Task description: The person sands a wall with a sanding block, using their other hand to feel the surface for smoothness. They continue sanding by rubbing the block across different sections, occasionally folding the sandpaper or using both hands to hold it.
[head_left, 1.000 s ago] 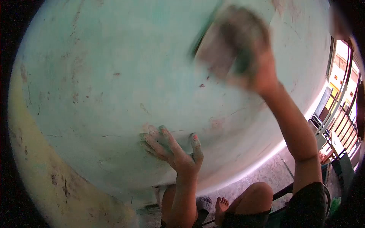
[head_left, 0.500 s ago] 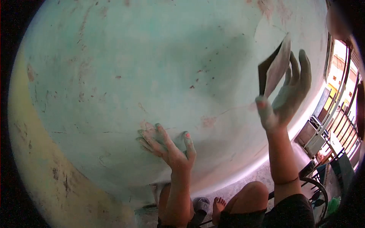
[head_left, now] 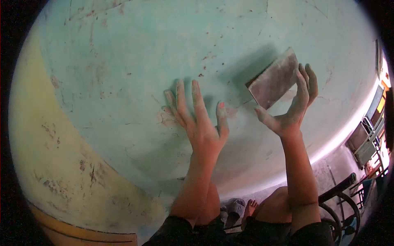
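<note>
A pale green wall (head_left: 135, 53) with scuffs, cracks and dark specks fills most of the head view. My right hand (head_left: 292, 106) holds a folded sheet of sandpaper (head_left: 274, 78), greyish brown and dusty, between the thumb at its lower edge and the fingers along its right side. The sheet casts a shadow on the wall to its left. To the left, my left hand (head_left: 202, 123) is open with fingers spread, close in front of the wall and holding nothing. Pale dust coats the fingers of both hands.
A yellow painted area (head_left: 69, 160) borders the green wall at left, above an orange-brown edge (head_left: 86, 234). My knees and a bare foot (head_left: 249, 208) show below, beside grey slippers (head_left: 235, 207). A dark metal chair frame (head_left: 338, 189) stands at lower right.
The sandpaper and my right hand have moved left, and the sheet now shows its broad face. My left hand has risen and shifted right. The view has turned toward the left.
</note>
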`<control>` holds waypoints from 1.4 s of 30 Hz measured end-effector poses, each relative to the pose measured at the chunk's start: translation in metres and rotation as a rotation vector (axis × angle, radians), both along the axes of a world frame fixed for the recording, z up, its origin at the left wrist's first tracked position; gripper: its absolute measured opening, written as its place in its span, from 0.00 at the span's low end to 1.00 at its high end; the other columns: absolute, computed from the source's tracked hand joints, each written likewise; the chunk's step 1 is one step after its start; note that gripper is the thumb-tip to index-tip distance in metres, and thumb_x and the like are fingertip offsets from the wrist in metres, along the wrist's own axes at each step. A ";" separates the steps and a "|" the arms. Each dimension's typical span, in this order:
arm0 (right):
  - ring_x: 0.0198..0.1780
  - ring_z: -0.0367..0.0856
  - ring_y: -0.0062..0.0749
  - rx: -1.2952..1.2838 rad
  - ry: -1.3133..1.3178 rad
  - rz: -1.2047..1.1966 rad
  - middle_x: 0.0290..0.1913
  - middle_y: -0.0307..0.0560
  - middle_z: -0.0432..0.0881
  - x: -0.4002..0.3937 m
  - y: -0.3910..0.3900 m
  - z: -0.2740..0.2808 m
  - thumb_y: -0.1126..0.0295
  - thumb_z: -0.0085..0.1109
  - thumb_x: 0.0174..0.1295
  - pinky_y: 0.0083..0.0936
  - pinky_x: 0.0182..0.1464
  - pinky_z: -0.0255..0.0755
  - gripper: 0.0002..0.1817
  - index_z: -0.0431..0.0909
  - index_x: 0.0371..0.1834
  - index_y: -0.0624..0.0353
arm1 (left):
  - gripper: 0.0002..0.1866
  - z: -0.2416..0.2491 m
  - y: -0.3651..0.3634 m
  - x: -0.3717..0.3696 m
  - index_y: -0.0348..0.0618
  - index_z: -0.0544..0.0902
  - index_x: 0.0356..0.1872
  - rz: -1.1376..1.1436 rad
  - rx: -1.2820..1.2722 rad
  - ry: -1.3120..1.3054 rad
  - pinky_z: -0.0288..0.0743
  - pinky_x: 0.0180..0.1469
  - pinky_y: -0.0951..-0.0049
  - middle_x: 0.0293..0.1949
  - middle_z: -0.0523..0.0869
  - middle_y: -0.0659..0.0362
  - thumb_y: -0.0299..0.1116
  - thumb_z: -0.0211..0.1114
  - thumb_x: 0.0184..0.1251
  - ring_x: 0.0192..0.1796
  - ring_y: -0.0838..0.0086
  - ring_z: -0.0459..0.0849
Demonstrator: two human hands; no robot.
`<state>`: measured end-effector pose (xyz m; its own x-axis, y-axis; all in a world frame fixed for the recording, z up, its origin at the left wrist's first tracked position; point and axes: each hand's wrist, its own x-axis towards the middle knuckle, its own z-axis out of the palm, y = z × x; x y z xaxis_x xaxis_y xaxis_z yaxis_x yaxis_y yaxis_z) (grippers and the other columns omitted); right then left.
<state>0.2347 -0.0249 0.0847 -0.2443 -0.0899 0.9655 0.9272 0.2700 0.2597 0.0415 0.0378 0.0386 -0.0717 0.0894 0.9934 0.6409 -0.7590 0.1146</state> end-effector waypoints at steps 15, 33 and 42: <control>0.75 0.55 0.57 0.217 0.195 0.069 0.70 0.55 0.60 0.004 0.046 0.018 0.40 0.74 0.48 0.53 0.72 0.65 0.55 0.57 0.72 0.60 | 0.35 -0.005 -0.003 0.012 0.45 0.62 0.77 0.295 -0.193 0.117 0.38 0.72 0.31 0.76 0.53 0.37 0.47 0.57 0.74 0.77 0.37 0.50; 0.72 0.60 0.59 0.239 0.141 0.270 0.69 0.63 0.59 0.003 0.041 0.020 0.43 0.80 0.41 0.52 0.70 0.66 0.55 0.64 0.70 0.60 | 0.34 0.017 -0.028 0.002 0.40 0.64 0.74 0.138 -0.225 0.057 0.48 0.73 0.42 0.72 0.59 0.38 0.44 0.61 0.71 0.74 0.43 0.56; 0.69 0.68 0.64 0.061 -0.016 0.731 0.71 0.64 0.62 -0.038 0.023 0.020 0.61 0.84 0.34 0.52 0.67 0.71 0.45 0.77 0.64 0.40 | 0.33 0.044 -0.075 -0.012 0.32 0.66 0.69 -0.259 0.018 -0.053 0.62 0.70 0.51 0.67 0.69 0.42 0.41 0.63 0.70 0.70 0.52 0.67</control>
<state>0.1964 -0.0016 0.1045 -0.1150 -0.2890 0.9504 0.5121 0.8026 0.3060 0.0294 -0.0368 0.0828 -0.1009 0.0944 0.9904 0.4184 -0.8991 0.1283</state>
